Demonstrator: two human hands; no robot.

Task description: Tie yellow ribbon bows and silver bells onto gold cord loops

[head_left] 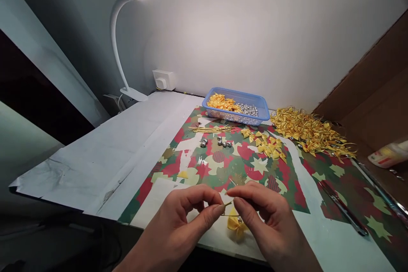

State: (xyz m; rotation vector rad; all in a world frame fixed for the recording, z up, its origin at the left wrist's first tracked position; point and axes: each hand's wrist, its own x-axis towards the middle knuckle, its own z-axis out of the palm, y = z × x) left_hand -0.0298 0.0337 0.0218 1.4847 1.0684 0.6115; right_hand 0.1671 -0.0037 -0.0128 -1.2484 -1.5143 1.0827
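Note:
Both my hands meet close to the table's front edge. My left hand [191, 216] is closed, its thumb and forefinger pinching a thin gold cord [228, 203]. My right hand [264, 214] is closed too, with its thumb and fingers at the cord's other side; the exact grip is partly hidden. Just below the fingertips is a yellow ribbon bow [236, 226], with a small silvery bit at its top, partly covered by my right thumb. Beyond the hands lie several silver bells [219, 140], loose yellow bows [269, 146] and a bundle of gold cords [212, 129].
At the back, a blue basket [236, 92] holds yellow bows and silver bells. A heap of corded yellow bows [306, 129] lies at right. Tweezers [344, 208] rest at the right front, near a bottle [389, 154]. A white lamp [116, 46] stands back left.

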